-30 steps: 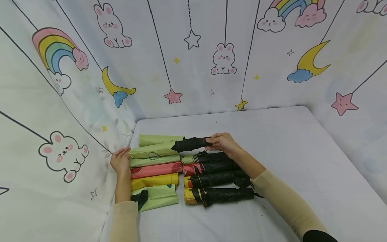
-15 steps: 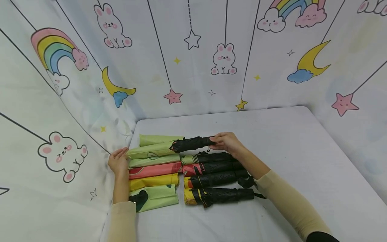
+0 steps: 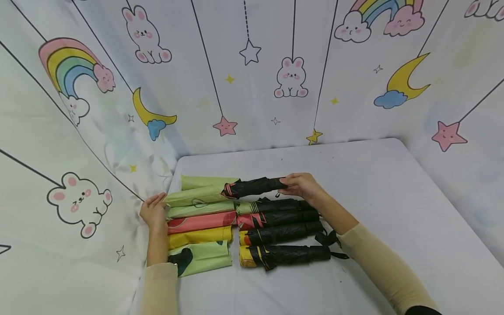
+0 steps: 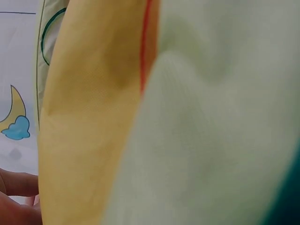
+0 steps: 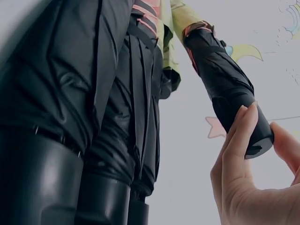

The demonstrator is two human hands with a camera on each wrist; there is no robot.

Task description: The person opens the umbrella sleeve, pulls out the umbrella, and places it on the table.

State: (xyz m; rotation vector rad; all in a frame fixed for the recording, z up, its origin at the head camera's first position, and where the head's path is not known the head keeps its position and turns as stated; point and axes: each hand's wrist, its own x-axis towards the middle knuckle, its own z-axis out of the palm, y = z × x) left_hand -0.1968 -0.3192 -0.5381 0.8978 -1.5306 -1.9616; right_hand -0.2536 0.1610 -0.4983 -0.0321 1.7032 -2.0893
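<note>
My right hand (image 3: pixel 286 186) pinches the handle end of a black folded umbrella (image 3: pixel 253 187), whose pink-trimmed tip lies at the mouth of a light green sleeve (image 3: pixel 193 197). In the right wrist view, the fingers (image 5: pixel 241 140) and thumb close around the umbrella's round end (image 5: pixel 234 98), which is raised off the table. At the sleeve's left end my left hand (image 3: pixel 154 209) holds the fabric. The left wrist view is filled with blurred yellow (image 4: pixel 84 131) and green sleeve fabric (image 4: pixel 211 117).
Several more black folded umbrellas (image 3: pixel 279 225) lie in a row in front of the held one. Left of them lie pink (image 3: pixel 201 221), yellow (image 3: pixel 201 236) and green sleeves (image 3: pixel 206 258). The grey table (image 3: pixel 374 197) is walled by a cartoon curtain (image 3: pixel 78 131).
My right hand has drawn the black umbrella slightly to the right, and its pink-trimmed tip now shows at the green sleeve's mouth. The left hand has stayed in place.
</note>
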